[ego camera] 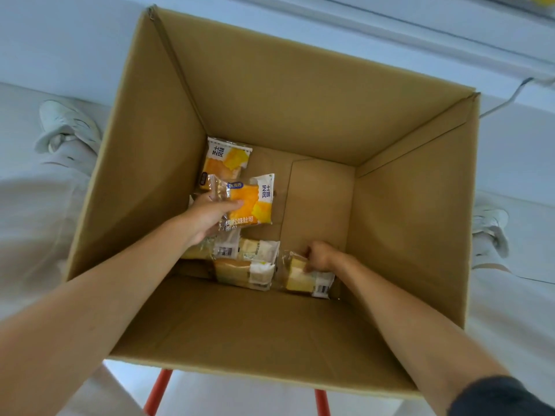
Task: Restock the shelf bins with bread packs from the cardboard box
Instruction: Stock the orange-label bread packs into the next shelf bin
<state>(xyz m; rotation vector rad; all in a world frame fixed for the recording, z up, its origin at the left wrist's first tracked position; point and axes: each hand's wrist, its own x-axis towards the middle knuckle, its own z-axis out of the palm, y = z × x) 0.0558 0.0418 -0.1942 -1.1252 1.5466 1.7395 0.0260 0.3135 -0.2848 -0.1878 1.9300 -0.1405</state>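
Both my arms reach down into a deep open cardboard box [270, 94]. My left hand [207, 216] grips a yellow and white bread pack [255, 202], thumb across its front, lifted a little above the packs under it. My right hand [319, 255] curls its fingers round a clear-wrapped bread pack [303, 277] lying near the box's near right bottom. Another yellow pack [226, 159] lies at the far left of the bottom. Two more clear-wrapped packs [249, 262] lie between my hands, barcode sides up.
The right half of the box bottom [318, 202] shows bare cardboard. The box stands on an orange-legged support [157, 391]. White shoes [67, 127] show on the pale floor at either side. A white cable [507, 103] runs at the upper right.
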